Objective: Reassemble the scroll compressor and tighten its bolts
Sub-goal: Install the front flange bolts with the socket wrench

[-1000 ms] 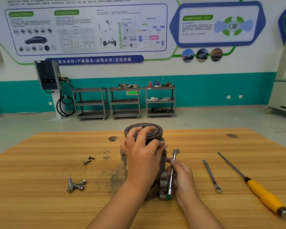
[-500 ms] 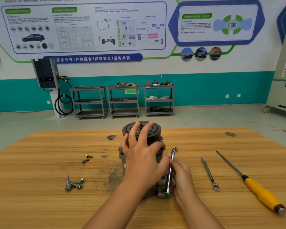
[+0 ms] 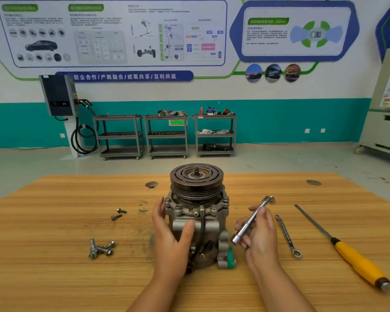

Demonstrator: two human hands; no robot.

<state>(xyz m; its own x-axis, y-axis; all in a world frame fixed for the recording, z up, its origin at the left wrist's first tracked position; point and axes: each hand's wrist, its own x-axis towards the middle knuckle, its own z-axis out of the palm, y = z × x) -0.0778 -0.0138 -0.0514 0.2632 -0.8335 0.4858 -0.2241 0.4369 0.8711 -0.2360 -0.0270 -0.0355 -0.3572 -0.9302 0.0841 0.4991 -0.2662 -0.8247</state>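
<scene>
At table centre the compressor stands upright, left hand open against its 9 o'clock side to steady it, right hand gripping the socket wrench at 3 o'clock, likely for its bolts.

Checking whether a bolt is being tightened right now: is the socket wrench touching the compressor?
Apart. The head view shows the socket wrench held in the right hand, with bare table visible between it and the compressor.

Bare table left of compressor beyond bolts; right side crowded by wrench, screwdriver.
</scene>
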